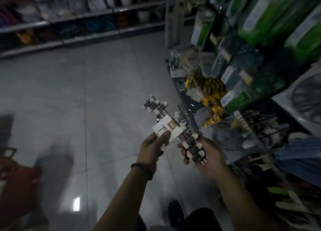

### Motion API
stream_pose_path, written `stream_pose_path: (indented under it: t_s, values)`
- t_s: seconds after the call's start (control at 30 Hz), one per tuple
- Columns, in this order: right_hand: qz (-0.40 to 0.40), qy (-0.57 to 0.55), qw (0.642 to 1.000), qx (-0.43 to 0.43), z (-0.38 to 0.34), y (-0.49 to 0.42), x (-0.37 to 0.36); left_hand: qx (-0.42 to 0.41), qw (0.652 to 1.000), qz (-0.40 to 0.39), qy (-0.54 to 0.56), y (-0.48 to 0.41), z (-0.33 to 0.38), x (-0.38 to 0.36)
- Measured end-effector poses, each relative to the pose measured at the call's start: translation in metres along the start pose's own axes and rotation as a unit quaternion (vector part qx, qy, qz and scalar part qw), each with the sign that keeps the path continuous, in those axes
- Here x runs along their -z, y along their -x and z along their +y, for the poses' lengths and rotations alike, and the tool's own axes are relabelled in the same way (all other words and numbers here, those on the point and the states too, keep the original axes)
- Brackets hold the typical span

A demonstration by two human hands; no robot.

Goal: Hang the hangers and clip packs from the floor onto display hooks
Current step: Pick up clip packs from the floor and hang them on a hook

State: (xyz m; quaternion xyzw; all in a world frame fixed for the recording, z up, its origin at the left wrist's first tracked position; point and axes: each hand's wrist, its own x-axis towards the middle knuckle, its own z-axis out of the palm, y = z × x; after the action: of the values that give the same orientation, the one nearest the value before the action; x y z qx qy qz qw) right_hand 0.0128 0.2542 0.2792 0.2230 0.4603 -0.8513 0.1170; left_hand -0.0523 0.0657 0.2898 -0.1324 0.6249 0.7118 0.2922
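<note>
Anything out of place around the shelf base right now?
Yes: shiny metal clips lie loose on the grey tiled floor beside the dark shelf base, not hung. Left hand and right hand hold the white-carded hanger bundle.

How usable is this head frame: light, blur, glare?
Head view: dim throughout; motion blur smears the shelves and green packs; the hangers held by the left hand and right hand are fairly readable; one glare spot on the floor.
</note>
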Motion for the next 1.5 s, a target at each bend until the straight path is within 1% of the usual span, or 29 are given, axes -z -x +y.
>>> stream_pose_path:
  t_s: [0.03,0.13,0.2,0.27,0.33,0.37,0.47,0.57,0.67,0.73,0.8,0.87,0.93,0.97,1.03,1.1,1.17,1.2,1.3,1.37,1.43,1.47,1.5]
  values:
    - [0.001,0.025,0.999,0.032,-0.01,0.008,0.003,-0.001,1.0,-0.01,-0.003,0.003,0.004,-0.006]
    - [0.001,-0.033,0.997,0.064,-0.034,0.028,0.004,0.02,0.999,-0.031,0.001,0.001,0.019,-0.027]
    - [0.043,0.023,0.993,0.107,-0.05,0.038,0.007,0.041,0.998,-0.042,-0.014,-0.007,0.033,-0.044]
    - [0.064,0.074,0.983,0.157,-0.061,0.045,0.013,0.055,0.997,-0.053,-0.03,-0.017,0.049,-0.063]
    - [0.062,0.108,0.973,0.196,-0.074,0.048,0.014,0.061,0.993,-0.09,-0.043,-0.03,0.062,-0.077]
    - [0.074,0.119,0.967,0.212,-0.08,0.049,0.016,0.06,0.989,-0.121,-0.056,-0.036,0.07,-0.085]
    - [0.138,0.157,0.944,0.256,-0.101,0.05,0.014,0.043,0.973,-0.218,-0.063,-0.048,0.095,-0.107]
    - [0.187,0.217,0.914,0.287,-0.121,0.057,0.007,0.007,0.966,-0.232,-0.117,-0.064,0.118,-0.123]
    - [0.251,0.228,0.89,0.306,-0.135,0.065,0.001,-0.062,0.944,-0.283,-0.159,-0.081,0.131,-0.142]
    - [0.293,0.229,0.872,0.318,-0.138,0.072,-0.003,-0.09,0.925,-0.32,-0.183,-0.088,0.138,-0.153]
    - [0.343,0.246,0.85,0.316,-0.138,0.078,0.001,-0.093,0.899,-0.371,-0.213,-0.092,0.141,-0.162]
    - [0.389,0.291,0.823,0.294,-0.138,0.084,0.009,-0.1,0.877,-0.414,-0.22,-0.093,0.139,-0.169]
    - [0.44,0.357,0.786,0.248,-0.138,0.093,0.012,-0.089,0.874,-0.433,-0.2,-0.086,0.137,-0.178]
    - [0.467,0.392,0.762,0.218,-0.138,0.097,0.011,-0.077,0.875,-0.447,-0.166,-0.081,0.135,-0.182]
    - [0.509,0.47,0.703,0.163,-0.14,0.103,0.001,-0.057,0.864,-0.484,-0.126,-0.064,0.134,-0.192]
    - [0.534,0.511,0.655,0.159,-0.144,0.103,-0.005,-0.077,0.855,-0.495,-0.136,-0.057,0.129,-0.202]
    - [0.557,0.513,0.625,0.19,-0.151,0.102,-0.004,-0.083,0.861,-0.48,-0.146,-0.058,0.124,-0.212]
    - [0.563,0.506,0.621,0.201,-0.155,0.102,-0.003,-0.082,0.862,-0.478,-0.147,-0.06,0.122,-0.218]
    - [0.562,0.458,0.653,0.22,-0.166,0.099,0.009,-0.063,0.859,-0.485,-0.154,-0.068,0.118,-0.233]
    - [0.575,0.427,0.66,0.228,-0.173,0.099,0.018,-0.06,0.846,-0.499,-0.177,-0.071,0.121,-0.243]
    - [0.589,0.42,0.648,0.239,-0.179,0.102,0.032,-0.069,0.829,-0.506,-0.226,-0.073,0.122,-0.252]
    - [0.592,0.42,0.642,0.246,-0.182,0.105,0.038,-0.074,0.83,-0.502,-0.234,-0.076,0.122,-0.256]
    - [0.597,0.419,0.636,0.251,-0.184,0.108,0.045,-0.069,0.838,-0.494,-0.222,-0.078,0.123,-0.259]
